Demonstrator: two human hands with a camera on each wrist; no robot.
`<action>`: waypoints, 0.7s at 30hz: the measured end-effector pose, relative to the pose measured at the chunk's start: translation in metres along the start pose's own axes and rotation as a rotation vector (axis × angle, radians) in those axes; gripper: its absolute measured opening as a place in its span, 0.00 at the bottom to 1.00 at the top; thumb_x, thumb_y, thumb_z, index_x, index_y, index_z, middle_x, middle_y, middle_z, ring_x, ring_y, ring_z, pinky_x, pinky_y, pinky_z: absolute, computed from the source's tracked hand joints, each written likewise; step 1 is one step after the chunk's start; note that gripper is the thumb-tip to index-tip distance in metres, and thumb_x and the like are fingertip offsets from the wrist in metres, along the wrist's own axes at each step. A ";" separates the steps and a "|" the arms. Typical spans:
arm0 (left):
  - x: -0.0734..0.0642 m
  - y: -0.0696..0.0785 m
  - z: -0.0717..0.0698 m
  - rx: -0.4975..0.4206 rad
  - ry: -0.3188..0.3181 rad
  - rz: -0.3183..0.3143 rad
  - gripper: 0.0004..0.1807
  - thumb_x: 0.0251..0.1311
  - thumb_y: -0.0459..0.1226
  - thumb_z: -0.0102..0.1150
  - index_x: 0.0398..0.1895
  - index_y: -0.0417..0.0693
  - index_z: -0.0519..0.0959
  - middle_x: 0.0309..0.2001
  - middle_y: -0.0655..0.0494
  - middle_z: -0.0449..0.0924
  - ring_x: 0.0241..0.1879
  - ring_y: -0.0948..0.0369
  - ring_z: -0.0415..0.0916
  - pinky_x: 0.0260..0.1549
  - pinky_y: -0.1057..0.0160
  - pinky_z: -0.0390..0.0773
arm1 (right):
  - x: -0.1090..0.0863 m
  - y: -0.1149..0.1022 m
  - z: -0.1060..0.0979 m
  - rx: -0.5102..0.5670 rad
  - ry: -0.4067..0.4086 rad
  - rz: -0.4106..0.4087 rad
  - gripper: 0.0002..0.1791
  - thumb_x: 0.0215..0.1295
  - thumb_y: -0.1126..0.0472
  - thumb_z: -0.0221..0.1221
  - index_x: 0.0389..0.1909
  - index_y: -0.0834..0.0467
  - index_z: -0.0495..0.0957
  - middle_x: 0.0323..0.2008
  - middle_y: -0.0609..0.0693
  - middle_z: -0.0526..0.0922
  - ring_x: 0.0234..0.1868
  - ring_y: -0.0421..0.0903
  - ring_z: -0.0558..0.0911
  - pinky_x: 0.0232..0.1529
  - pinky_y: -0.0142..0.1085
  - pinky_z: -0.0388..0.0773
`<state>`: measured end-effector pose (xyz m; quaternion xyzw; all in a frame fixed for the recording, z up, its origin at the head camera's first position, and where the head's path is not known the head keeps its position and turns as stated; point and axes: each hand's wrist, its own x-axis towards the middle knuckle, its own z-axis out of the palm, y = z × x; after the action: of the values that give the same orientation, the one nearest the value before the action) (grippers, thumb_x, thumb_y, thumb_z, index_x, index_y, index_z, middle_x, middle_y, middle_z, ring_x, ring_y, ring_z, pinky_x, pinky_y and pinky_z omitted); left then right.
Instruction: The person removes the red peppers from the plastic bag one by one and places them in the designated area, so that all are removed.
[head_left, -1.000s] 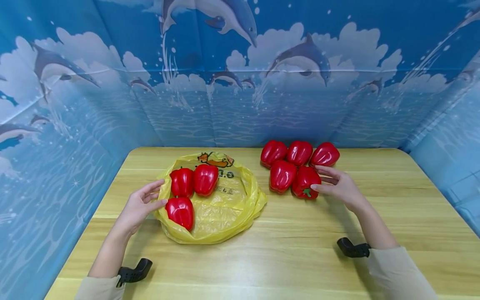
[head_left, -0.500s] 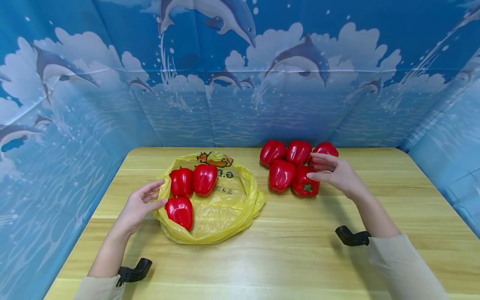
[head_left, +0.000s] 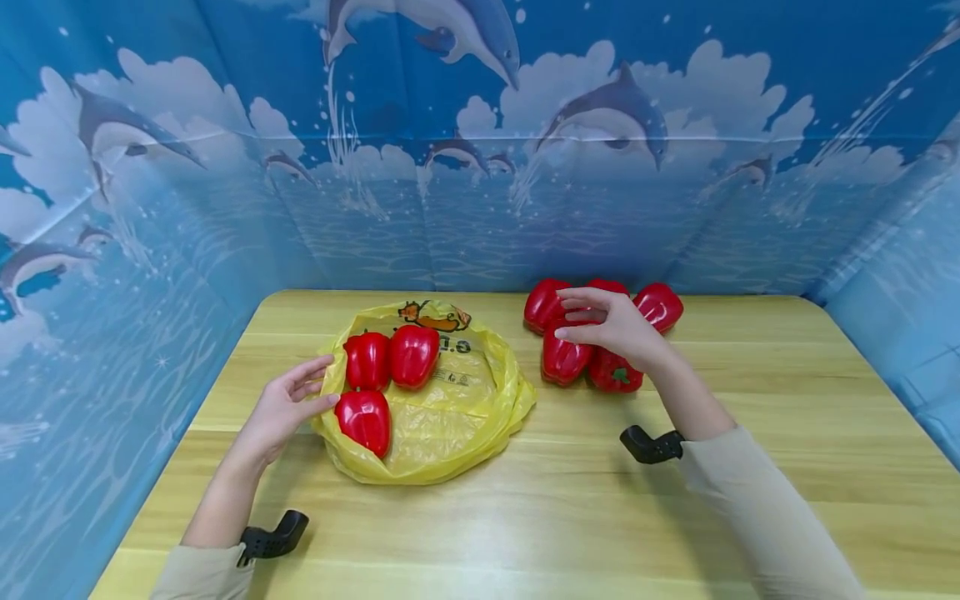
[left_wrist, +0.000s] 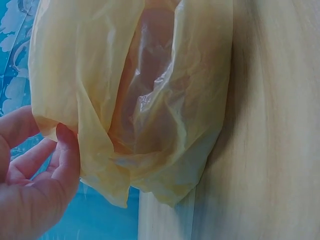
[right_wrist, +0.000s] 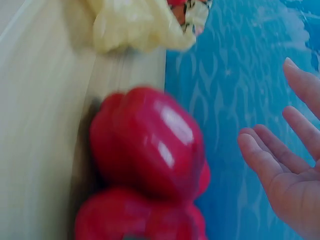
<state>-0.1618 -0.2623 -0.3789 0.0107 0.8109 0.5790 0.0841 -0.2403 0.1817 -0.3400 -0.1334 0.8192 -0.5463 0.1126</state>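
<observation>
At the left rim of a yellow plastic bag (head_left: 450, 433), my left hand (head_left: 288, 404) holds the edge between thumb and fingers; the left wrist view shows the thumb tip at the bag's film (left_wrist: 165, 125). Three red bell peppers (head_left: 414, 357) lie inside the wide-mouthed bag, toward its left. My right hand (head_left: 618, 329) hovers over the other group of red bell peppers (head_left: 566, 357), fingers spread apart and holding nothing. It partly hides several of them in the head view. The right wrist view shows a gap between this hand (right_wrist: 290, 165) and the nearest pepper (right_wrist: 150, 140).
Everything stands on a light wooden table (head_left: 480, 533). A blue cloth with dolphins (head_left: 450, 225) hangs behind the table and along both sides. Each wrist carries a black camera mount (head_left: 651, 446).
My right hand has lifted off the green-stemmed front pepper and moved left over the group. The left hand has stayed at the bag's rim, and the peppers in the bag are unchanged.
</observation>
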 end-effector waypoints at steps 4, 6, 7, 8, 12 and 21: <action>0.000 0.000 0.001 -0.011 -0.002 0.004 0.35 0.59 0.32 0.59 0.69 0.39 0.57 0.67 0.39 0.54 0.61 0.43 0.56 0.43 0.76 0.71 | 0.015 -0.010 0.016 0.023 -0.034 -0.010 0.36 0.53 0.60 0.67 0.64 0.58 0.66 0.60 0.60 0.68 0.58 0.59 0.69 0.45 0.42 0.78; 0.000 0.000 0.001 -0.013 -0.001 0.002 0.35 0.59 0.32 0.59 0.69 0.38 0.58 0.67 0.39 0.54 0.61 0.43 0.56 0.42 0.76 0.71 | 0.022 -0.013 0.025 0.029 -0.057 -0.019 0.35 0.53 0.60 0.67 0.63 0.57 0.67 0.59 0.59 0.69 0.58 0.58 0.70 0.46 0.42 0.78; -0.001 0.000 0.001 -0.013 0.000 0.001 0.34 0.59 0.31 0.58 0.69 0.38 0.58 0.67 0.39 0.54 0.61 0.43 0.56 0.42 0.76 0.71 | 0.026 -0.014 0.029 0.042 -0.072 -0.023 0.34 0.54 0.61 0.67 0.63 0.57 0.67 0.59 0.59 0.69 0.58 0.58 0.70 0.46 0.42 0.77; -0.001 0.000 0.001 -0.012 0.000 -0.002 0.34 0.59 0.31 0.58 0.69 0.39 0.58 0.67 0.40 0.54 0.61 0.44 0.56 0.42 0.77 0.71 | 0.029 -0.015 0.033 0.046 -0.084 -0.026 0.33 0.54 0.61 0.66 0.63 0.57 0.68 0.59 0.58 0.70 0.57 0.57 0.71 0.47 0.42 0.77; -0.002 -0.001 0.001 -0.008 -0.002 -0.005 0.34 0.59 0.31 0.58 0.69 0.39 0.58 0.68 0.40 0.54 0.61 0.43 0.56 0.42 0.76 0.71 | 0.040 -0.019 0.048 0.069 -0.135 -0.035 0.31 0.56 0.63 0.65 0.62 0.58 0.69 0.58 0.58 0.71 0.57 0.56 0.72 0.50 0.43 0.75; -0.001 0.000 0.002 -0.009 0.003 0.009 0.34 0.59 0.31 0.58 0.68 0.38 0.58 0.68 0.40 0.54 0.61 0.43 0.56 0.42 0.76 0.72 | 0.065 -0.034 0.084 0.095 -0.217 -0.038 0.31 0.57 0.66 0.64 0.63 0.60 0.68 0.60 0.61 0.69 0.58 0.61 0.70 0.51 0.45 0.74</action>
<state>-0.1603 -0.2611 -0.3793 0.0131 0.8083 0.5831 0.0803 -0.2702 0.0744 -0.3429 -0.2016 0.7727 -0.5689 0.1966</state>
